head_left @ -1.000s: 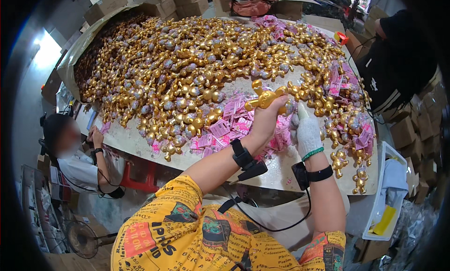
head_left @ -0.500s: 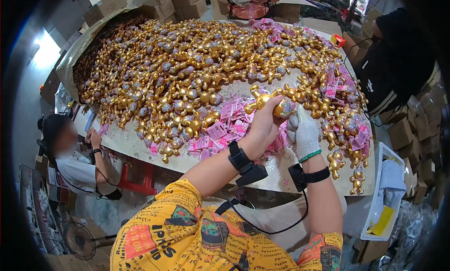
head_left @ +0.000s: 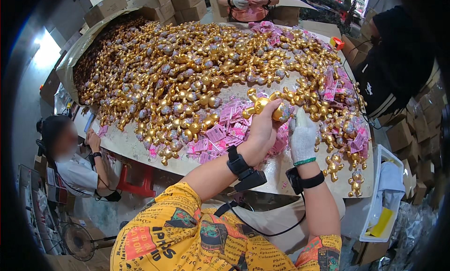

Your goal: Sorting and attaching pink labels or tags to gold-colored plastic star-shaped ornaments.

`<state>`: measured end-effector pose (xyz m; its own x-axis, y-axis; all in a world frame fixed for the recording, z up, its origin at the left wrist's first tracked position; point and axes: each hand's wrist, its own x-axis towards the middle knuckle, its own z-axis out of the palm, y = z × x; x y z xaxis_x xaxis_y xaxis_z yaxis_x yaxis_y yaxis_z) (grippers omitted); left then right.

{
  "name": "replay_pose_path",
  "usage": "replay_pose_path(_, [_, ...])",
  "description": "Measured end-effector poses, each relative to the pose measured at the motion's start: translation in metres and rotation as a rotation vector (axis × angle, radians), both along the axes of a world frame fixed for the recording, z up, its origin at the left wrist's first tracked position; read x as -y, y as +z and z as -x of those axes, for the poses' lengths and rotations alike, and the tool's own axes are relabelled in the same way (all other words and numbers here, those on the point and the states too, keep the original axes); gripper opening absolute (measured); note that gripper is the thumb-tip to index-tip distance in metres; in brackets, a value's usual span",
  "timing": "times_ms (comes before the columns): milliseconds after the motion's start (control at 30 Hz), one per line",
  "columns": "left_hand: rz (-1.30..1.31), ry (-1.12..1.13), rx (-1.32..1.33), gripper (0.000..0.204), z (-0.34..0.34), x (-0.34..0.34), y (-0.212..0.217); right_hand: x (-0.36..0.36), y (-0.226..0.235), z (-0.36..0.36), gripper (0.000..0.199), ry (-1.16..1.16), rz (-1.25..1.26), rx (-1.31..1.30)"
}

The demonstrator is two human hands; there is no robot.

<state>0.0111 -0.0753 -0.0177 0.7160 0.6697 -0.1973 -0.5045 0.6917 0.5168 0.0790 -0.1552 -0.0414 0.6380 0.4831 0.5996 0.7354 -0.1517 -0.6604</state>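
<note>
A shiny gold bear figurine [head_left: 259,105] with a speckled, multicoloured ball-shaped part is held over the table, its round ears pointing left. My bare left hand [head_left: 263,134] is wrapped round it, thumb on top. Close to its speckled end is my right hand [head_left: 303,139] in a white glove, thumb up and fingers bent together; whatever they pinch is hidden. Below and left of my left hand lies a heap of pink printed cards [head_left: 216,133]. A large pile of similar gold figurines [head_left: 173,69] covers much of the white table [head_left: 276,175].
More figurines and pink cards [head_left: 359,142] lie along the right side. A white bin [head_left: 398,196] with cloth stands at the right edge. One person [head_left: 70,154] sits at left, another [head_left: 248,6] stands across, and one in black [head_left: 398,60] is at right. Boxes [head_left: 187,11] are stacked behind.
My gloved right hand has moved slightly down and turned more upright. The figurine in my left hand has shifted a little left and stays held.
</note>
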Motion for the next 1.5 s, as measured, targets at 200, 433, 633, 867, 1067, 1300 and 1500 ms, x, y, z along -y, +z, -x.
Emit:
replay_pose_path(200, [-0.040, -0.001, 0.001, 0.020, -0.003, 0.001, -0.002, 0.003, 0.005, 0.004, 0.009, 0.043, -0.011, -0.349])
replay_pose_path(433, [-0.071, 0.027, -0.020, 0.021, -0.003, -0.002, -0.005, 0.001, 0.016, 0.011, 0.038, 0.050, -0.109, -0.490])
replay_pose_path(633, [-0.133, 0.040, -0.048, 0.022, -0.004, 0.000, -0.008, 0.001, 0.012, 0.008, 0.031, 0.062, -0.109, -0.497])
replay_pose_path(867, [-0.215, 0.112, -0.008, 0.020, -0.001, 0.009, -0.005, -0.009, -0.021, -0.006, 0.029, -0.045, -0.106, -0.092])
replay_pose_path(1067, [-0.343, 0.165, -0.020, 0.018, 0.005, 0.007, -0.011, -0.003, 0.008, 0.012, 0.028, 0.204, -0.330, -1.082])
replay_pose_path(1300, [-0.541, 0.185, -0.063, 0.019, 0.011, 0.009, -0.019, 0.001, 0.018, 0.020, 0.027, 0.243, -0.367, -1.352])
replay_pose_path(1500, [-0.970, 0.321, -0.052, 0.016, 0.011, 0.004, -0.022, 0.009, 0.027, 0.017, 0.027, 0.341, -0.282, -1.390])
